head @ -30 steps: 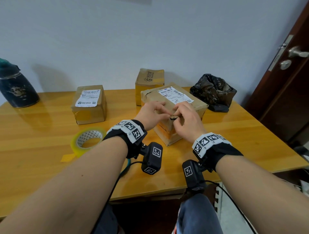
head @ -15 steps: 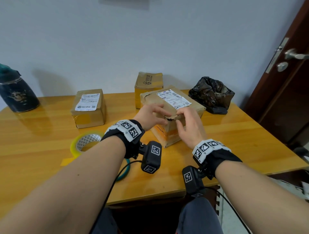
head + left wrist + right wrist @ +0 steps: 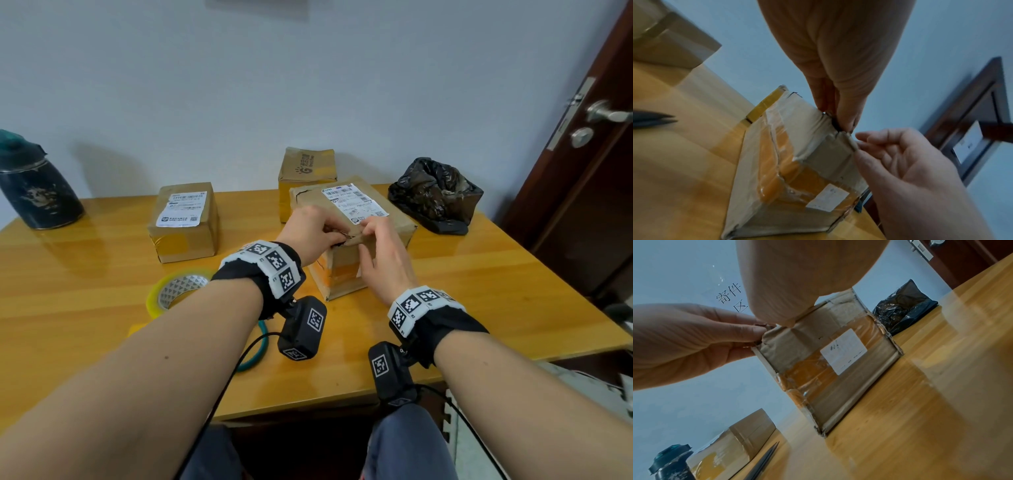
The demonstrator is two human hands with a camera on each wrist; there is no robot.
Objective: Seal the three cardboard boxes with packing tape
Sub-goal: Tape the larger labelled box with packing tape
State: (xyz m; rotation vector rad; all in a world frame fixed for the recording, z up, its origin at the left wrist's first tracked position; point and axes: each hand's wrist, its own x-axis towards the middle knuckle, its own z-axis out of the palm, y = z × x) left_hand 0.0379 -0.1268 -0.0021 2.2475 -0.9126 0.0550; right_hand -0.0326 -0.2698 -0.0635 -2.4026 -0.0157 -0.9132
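Note:
Three taped cardboard boxes stand on the wooden table [image 3: 102, 325]: one left [image 3: 185, 222], one at the back [image 3: 306, 168], and a labelled middle box [image 3: 383, 212] [image 3: 797, 162] [image 3: 828, 361] in front of me. My left hand [image 3: 308, 233] [image 3: 836, 113] [image 3: 694, 340] pinches the torn near top corner of the middle box. My right hand [image 3: 380, 253] [image 3: 890, 154] [image 3: 789, 305] meets it there, thumb on the top edge and fingers curled beside the near side. A yellow tape roll [image 3: 178, 289] lies flat to the left, untouched.
A dark jug [image 3: 34, 192] stands at the far left and a black plastic bag [image 3: 435, 195] at the back right. A teal loop [image 3: 257, 353] lies under my left wrist; dark pointed blades [image 3: 764, 462] rest on the table. A brown door [image 3: 589, 171] is at the right.
My right hand loosened from its tight pinch at the corner and its fingers dropped over the box's near side. The left hand stayed on the torn corner. The box hardly moved.

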